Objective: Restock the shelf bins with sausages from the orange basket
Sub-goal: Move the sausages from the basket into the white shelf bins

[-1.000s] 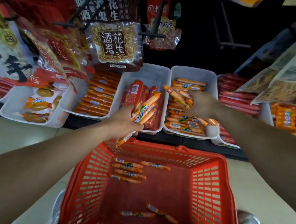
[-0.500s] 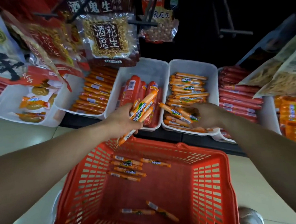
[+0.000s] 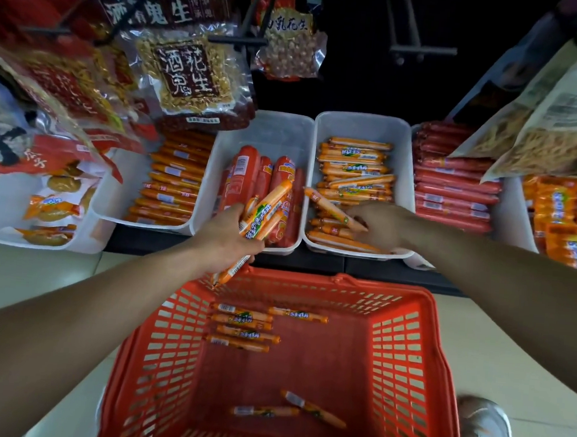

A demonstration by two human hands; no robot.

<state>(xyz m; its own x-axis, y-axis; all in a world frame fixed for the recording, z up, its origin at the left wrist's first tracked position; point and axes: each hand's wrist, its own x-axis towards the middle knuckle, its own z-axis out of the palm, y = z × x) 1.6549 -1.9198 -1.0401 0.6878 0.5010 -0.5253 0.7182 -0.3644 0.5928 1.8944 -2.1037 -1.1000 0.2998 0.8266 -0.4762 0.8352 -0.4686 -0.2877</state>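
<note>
The orange basket (image 3: 405, 335) stands on the floor below the shelf, with several thin orange sausages (image 3: 242, 327) lying on its bottom. My left hand (image 3: 224, 237) grips a bunch of orange sausages (image 3: 267, 210) above the basket's far rim, in front of the bin of thick red sausages (image 3: 272, 132). My right hand (image 3: 382, 225) reaches into the white bin of orange sausages (image 3: 402, 137) and pinches one sausage (image 3: 332, 207) that points up and left over the stack.
More white bins line the shelf: orange sticks (image 3: 177, 180) at left, snack packs (image 3: 52, 205) far left, red sausages (image 3: 453, 192) at right. Hanging peanut bags (image 3: 191, 75) overhang the left bins. A shoe (image 3: 483, 433) shows beside the basket.
My right hand has drawn back from the bin's middle to its front, holding one sausage at a slant. My left hand with its bunch has stayed put.
</note>
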